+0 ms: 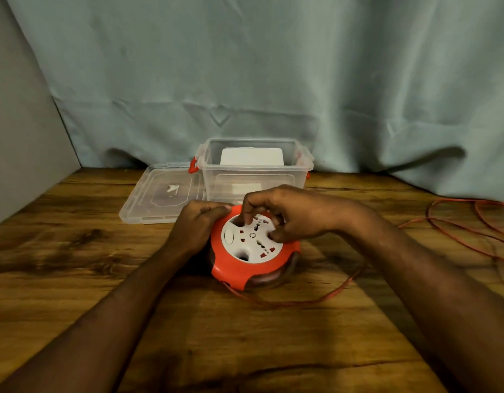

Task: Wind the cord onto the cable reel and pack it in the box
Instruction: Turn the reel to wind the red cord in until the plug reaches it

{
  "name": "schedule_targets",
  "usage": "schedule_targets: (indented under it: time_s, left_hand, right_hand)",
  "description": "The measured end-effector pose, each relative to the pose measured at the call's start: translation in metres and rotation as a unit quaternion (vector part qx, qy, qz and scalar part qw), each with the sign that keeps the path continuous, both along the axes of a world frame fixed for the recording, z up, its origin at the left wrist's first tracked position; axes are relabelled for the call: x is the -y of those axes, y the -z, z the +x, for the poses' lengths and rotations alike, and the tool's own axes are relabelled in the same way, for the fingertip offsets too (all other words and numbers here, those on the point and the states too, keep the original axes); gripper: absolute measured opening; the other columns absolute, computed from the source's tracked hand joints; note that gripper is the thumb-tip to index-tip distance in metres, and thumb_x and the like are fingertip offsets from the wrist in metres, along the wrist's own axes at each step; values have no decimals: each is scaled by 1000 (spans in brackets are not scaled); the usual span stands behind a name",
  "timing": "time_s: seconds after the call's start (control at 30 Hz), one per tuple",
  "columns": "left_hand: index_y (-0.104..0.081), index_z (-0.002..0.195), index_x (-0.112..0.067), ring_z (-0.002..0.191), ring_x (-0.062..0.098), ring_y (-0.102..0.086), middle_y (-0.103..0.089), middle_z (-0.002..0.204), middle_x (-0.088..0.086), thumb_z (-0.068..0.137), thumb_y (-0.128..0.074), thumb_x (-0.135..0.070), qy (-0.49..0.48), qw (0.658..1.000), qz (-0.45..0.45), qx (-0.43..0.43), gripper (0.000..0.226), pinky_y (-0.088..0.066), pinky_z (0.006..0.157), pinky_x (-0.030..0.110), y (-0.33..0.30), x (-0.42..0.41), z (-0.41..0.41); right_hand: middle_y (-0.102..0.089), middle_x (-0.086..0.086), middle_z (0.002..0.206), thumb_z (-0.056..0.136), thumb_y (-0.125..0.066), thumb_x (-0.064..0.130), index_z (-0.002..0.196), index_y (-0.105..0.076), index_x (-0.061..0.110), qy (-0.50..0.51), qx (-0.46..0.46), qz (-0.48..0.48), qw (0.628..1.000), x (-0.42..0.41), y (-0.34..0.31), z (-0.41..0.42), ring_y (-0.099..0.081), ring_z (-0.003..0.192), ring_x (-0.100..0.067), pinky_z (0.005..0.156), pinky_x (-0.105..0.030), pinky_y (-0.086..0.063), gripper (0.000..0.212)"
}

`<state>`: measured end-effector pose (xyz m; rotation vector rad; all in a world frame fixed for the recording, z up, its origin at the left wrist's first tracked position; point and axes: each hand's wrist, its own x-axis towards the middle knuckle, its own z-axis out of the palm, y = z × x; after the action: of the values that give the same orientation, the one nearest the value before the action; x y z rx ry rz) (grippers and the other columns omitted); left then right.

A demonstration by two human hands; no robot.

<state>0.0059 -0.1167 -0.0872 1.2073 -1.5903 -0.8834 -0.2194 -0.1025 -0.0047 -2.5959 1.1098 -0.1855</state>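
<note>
An orange cable reel [233, 265] with a white socket face [249, 241] lies flat on the wooden table, in the middle. My left hand [197, 225] grips its left rim. Resting on the white face is my right hand [290, 214], with fingertips pushed into its round recesses. A thin orange cord [324, 299] leaves the reel's front, curves right and ends in loose loops [472, 231] at the table's right side. The clear plastic box [299, 177] stands open just behind the reel.
The box's clear lid [148, 199] lies flat to its left, by an orange latch [193, 165]. A white object [252, 157] sits inside the box. A pale blue cloth hangs behind the table and a grey wall stands at the left.
</note>
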Motion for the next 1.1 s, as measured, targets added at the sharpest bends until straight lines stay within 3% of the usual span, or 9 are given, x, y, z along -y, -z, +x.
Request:
schedule_targets:
  time_s: [0.1, 0.23, 0.37, 0.43, 0.53, 0.7, 0.83, 1.0, 1.1]
  left_hand:
    - [-82, 97, -9, 70, 21, -78, -82, 81, 8, 105, -56, -16, 6, 1000, -3, -10, 29, -57, 60, 23, -1, -1, 0]
    - [-82, 94, -12, 75, 26, -79, -82, 84, 9, 104, -56, -15, 15, 1000, -4, -22, 28, -62, 65, 28, 0, -1, 0]
    - [-83, 96, -15, 79, 30, -79, -83, 87, 10, 103, -58, -16, 20, 999, 3, -45, 26, -63, 72, 37, 1, 0, 1]
    - [-83, 97, -12, 82, 35, -79, -83, 89, 13, 103, -60, -17, 20, 998, 10, -59, 24, -64, 78, 45, 2, 1, 1]
    - [-83, 95, -12, 83, 37, -79, -82, 89, 15, 101, -62, -16, 14, 997, 17, -73, 23, -63, 81, 51, 2, 0, 2]
    - [-82, 95, -5, 84, 42, -78, -81, 89, 18, 101, -63, -19, -15, 997, 26, -76, 24, -62, 86, 58, 1, 0, 2]
    - [-82, 93, -5, 83, 42, -78, -81, 88, 19, 101, -64, -20, -27, 996, 33, -79, 25, -62, 86, 59, 0, 0, 1]
    - [-82, 96, -4, 86, 42, -77, -81, 90, 19, 100, -64, -17, -30, 996, 35, -77, 23, -62, 87, 57, -1, 1, 0]
    - [-82, 98, -6, 87, 42, -77, -81, 91, 19, 100, -64, -16, -31, 995, 36, -86, 21, -62, 88, 57, 0, 1, 1]
  right_hand:
    - [-68, 20, 124, 83, -82, 8, 121, -61, 36, 13, -20, -14, 1000, -1, 0, 3, -57, 74, 4, 63, -28, -49, 51]
    - [-70, 26, 125, 78, -86, 9, 114, -57, 32, 20, -4, -5, 1000, -3, -2, 2, -58, 67, 5, 60, -28, -46, 52]
    - [-71, 29, 127, 77, -89, 12, 111, -54, 32, 24, -9, -16, 1000, -8, -6, 2, -59, 86, 19, 66, -30, -53, 52]
    - [-71, 30, 126, 75, -91, 17, 108, -50, 35, 29, -10, -27, 999, -10, -7, 2, -63, 101, 10, 73, -35, -59, 56]
    - [-74, 28, 121, 69, -95, 30, 105, -43, 38, 30, -13, -42, 999, -12, -8, 2, -64, 108, -2, 78, -38, -58, 64]
    - [-71, 19, 106, 70, -91, 55, 116, -43, 41, 42, -25, -68, 996, -9, 4, 7, -63, 99, -8, 73, -36, -57, 68]
    - [-66, 20, 98, 69, -88, 59, 102, -54, 38, 56, 17, -84, 995, -6, 19, 3, -59, 94, -1, 69, -31, -53, 52]
    - [-67, 21, 96, 68, -92, 54, 93, -68, 33, 109, 149, -85, 979, -11, 48, -6, -60, 86, 4, 65, -22, -46, 40]
    - [-69, 20, 98, 67, -91, 58, 92, -70, 34, 111, 156, -90, 977, -13, 47, -6, -62, 89, 0, 67, -27, -51, 40]
